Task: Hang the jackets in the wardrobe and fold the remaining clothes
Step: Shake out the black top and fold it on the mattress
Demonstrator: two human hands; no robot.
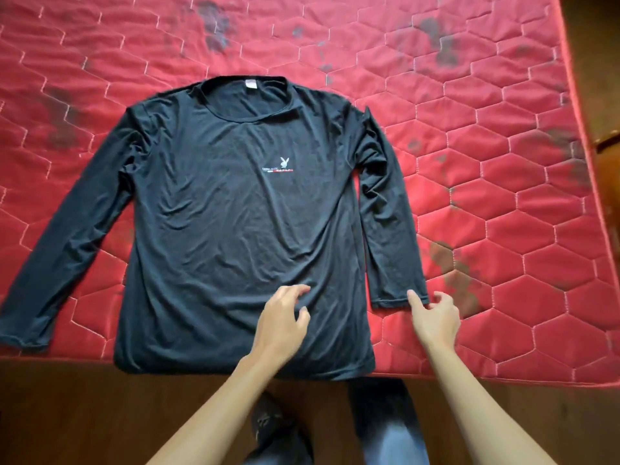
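Left hand loosely curled over black long-sleeve shirt hem area, holding nothing, right hand index on sleeve cuff, pinch unclear, shirt flat on red quilted mattress

A single wide-angle camera on the person's head looks forward and steeply down from the near edge of the bed, close enough that the black shirt fills the middle, with the floor in a strip along the bottom.
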